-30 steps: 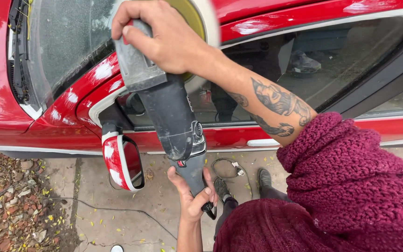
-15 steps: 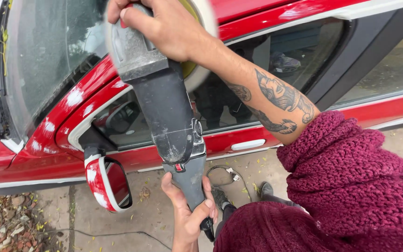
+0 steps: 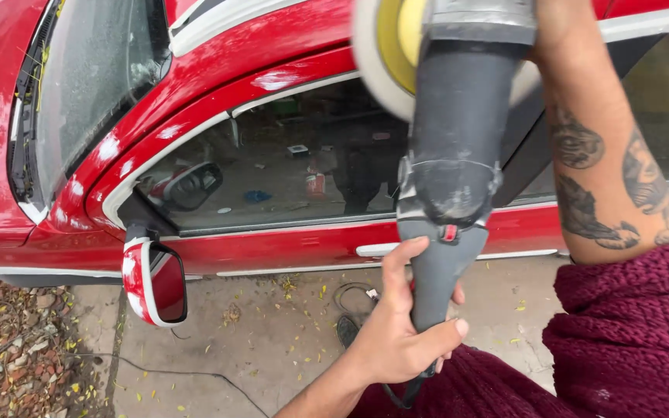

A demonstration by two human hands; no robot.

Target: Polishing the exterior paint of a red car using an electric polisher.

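I hold a grey electric polisher (image 3: pixel 454 155) with both hands. My left hand (image 3: pixel 396 333) is wrapped around its tail handle at the bottom middle. My tattooed right forearm reaches up from a maroon knitted sleeve (image 3: pixel 629 325), and my right hand (image 3: pixel 560 17) is on the polisher's head, mostly cut off by the top edge. The blurred yellow foam pad (image 3: pixel 387 46) sits against the red car's (image 3: pixel 272 46) roof edge above the side window (image 3: pixel 288 162). White polish smears mark the red paint.
A red side mirror (image 3: pixel 155 282) sticks out at lower left, below the windshield (image 3: pixel 94 70). A thin black cable (image 3: pixel 187 374) runs over the concrete ground. A dark shoe (image 3: pixel 348 329) shows beside the car. Mulch and dry leaves (image 3: pixel 9 348) lie at bottom left.
The polisher and both hands have shifted right along the car's roof edge, away from the windshield pillar. The view has swung so the mirror and windshield sit further left.
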